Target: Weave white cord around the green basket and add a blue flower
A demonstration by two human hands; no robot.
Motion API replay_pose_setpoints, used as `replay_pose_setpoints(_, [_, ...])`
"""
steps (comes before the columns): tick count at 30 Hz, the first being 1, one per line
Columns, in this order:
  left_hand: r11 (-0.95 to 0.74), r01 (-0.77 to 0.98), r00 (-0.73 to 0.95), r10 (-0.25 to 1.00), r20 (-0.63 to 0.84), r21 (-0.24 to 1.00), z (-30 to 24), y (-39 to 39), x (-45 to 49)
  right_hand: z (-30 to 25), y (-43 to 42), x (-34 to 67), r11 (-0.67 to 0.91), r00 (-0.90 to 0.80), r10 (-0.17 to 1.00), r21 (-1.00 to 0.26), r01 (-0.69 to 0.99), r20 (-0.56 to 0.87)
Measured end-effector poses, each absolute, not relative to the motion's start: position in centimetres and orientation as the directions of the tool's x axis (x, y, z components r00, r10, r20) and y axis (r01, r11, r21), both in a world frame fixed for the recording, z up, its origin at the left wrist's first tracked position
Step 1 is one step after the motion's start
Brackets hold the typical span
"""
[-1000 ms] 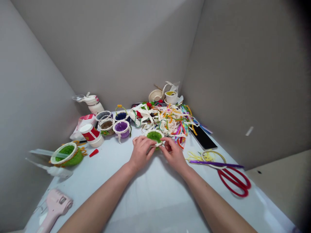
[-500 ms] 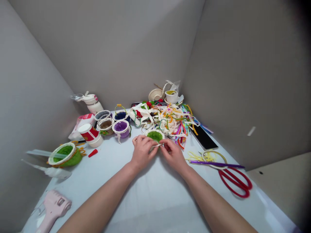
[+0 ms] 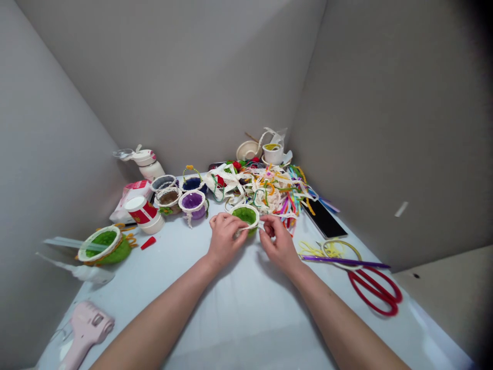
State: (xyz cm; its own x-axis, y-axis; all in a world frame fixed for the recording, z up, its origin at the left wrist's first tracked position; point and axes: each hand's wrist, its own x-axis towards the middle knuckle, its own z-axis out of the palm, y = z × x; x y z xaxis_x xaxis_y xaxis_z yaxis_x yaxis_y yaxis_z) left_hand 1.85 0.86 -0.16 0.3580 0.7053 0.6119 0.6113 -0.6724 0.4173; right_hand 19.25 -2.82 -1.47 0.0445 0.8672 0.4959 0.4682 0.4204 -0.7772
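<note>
A small green bowl (image 3: 245, 215) with a white braided rim stands at the middle of the table. My left hand (image 3: 226, 237) is closed on its near left side, thumb and fingers at the rim. A thin white cord shows at the left thumb, partly hidden by the fingers. Just right of the bowl, my right hand (image 3: 278, 240) has its fingers curled in a pinch. A small pale bit shows at its fingertips, too small to name.
Behind the bowl lies a heap of lace and coloured strips (image 3: 269, 190). Several small pots, one a purple pot (image 3: 193, 203), stand left of it. A phone (image 3: 325, 218), purple pen (image 3: 342, 261) and red scissors (image 3: 375, 290) lie right; a pink glue gun (image 3: 90, 329) lies front left.
My right hand has moved slightly right, away from the left hand and the cord between them. More of the bowl's near rim now shows. The left hand has hardly moved.
</note>
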Motion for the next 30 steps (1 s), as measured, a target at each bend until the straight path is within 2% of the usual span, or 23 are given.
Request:
replay_pose_setpoints(3, [-0.633,0.605,0.303,0.744,0.596,0.483,0.0,1.3,1.6,-1.5,-3.0,19.3,0.43,0.12,0.837,-0.779,0.456,0.533])
replay_pose_setpoints(11, [-0.582,0.611,0.246,0.784,0.569,0.537,0.3,1.0,1.5,-1.6,-2.8,18.4,0.489,0.114,0.768,-0.693,0.53,0.63])
replay_pose_setpoints(16, [-0.577,0.615,0.251,0.79,0.56,0.538,0.2,0.6,1.7,-1.6,-2.9,18.4,0.51,0.121,0.717,-0.634,0.581,0.687])
replay_pose_setpoints(25, [-0.585,0.602,0.259,0.786,0.561,0.543,0.2,0.3,1.8,-2.2,-3.0,18.8,0.504,0.074,0.716,-0.587,0.634,0.694])
replay_pose_setpoints(30, [-0.6,0.629,0.289,0.77,0.569,0.494,-0.1,0.3,1.7,-2.2,-3.1,19.0,0.497,0.054,0.718,-0.566,0.658,0.694])
